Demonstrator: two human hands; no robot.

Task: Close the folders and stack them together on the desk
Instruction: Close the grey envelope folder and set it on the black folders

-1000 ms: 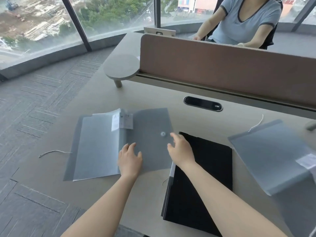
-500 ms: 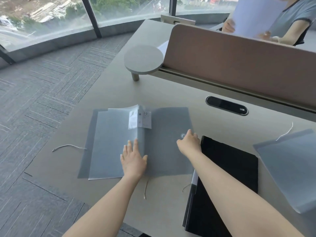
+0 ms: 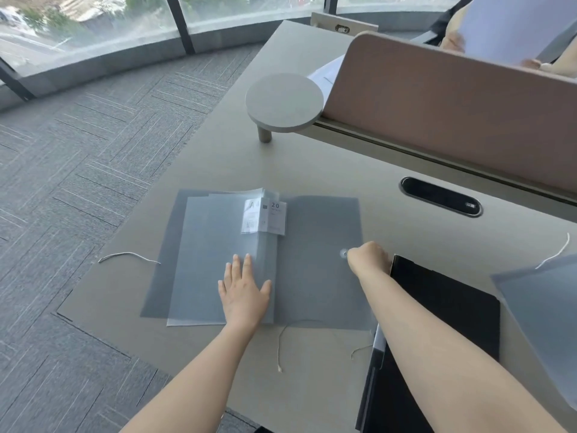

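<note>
Office: shown by bench (image 3: 312,170) with divider panel (image 3: 452,114), cable port (image 3: 441,196), carpet tiles (image 3: 93,151), high-rise windows (image 3: 93,26).

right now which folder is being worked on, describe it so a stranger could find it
On the beige desk, look in front of the small round shelf by the divider. The open grey folder lies flat there, the left hand pressing its clear sleeves, the right hand at its button. Unlike the black folder beside it, it is see-through and has a white label.
</note>
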